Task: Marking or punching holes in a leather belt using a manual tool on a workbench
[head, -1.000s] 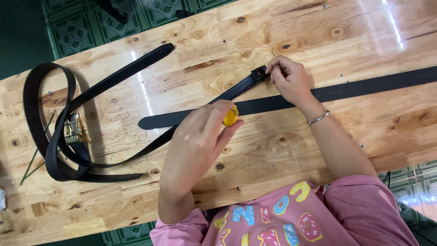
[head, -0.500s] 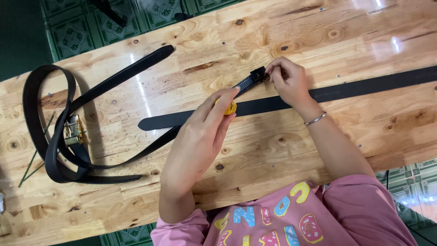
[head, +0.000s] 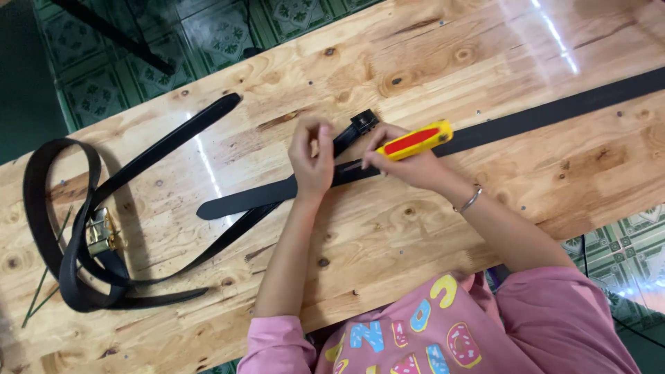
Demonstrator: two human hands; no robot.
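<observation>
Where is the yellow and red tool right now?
In the head view the yellow and red tool is right of centre, gripped in the person's right hand, lying across the long black belt just beside the left hand.

Both hands meet, left hand (head: 313, 158) pinching, right hand (head: 409, 163) in a closed grip.

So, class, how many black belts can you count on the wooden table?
2, it seems: a straight belt across the table under both hands, and a looped belt with a gold buckle at the left. The crossing straps might hide a third.
</observation>
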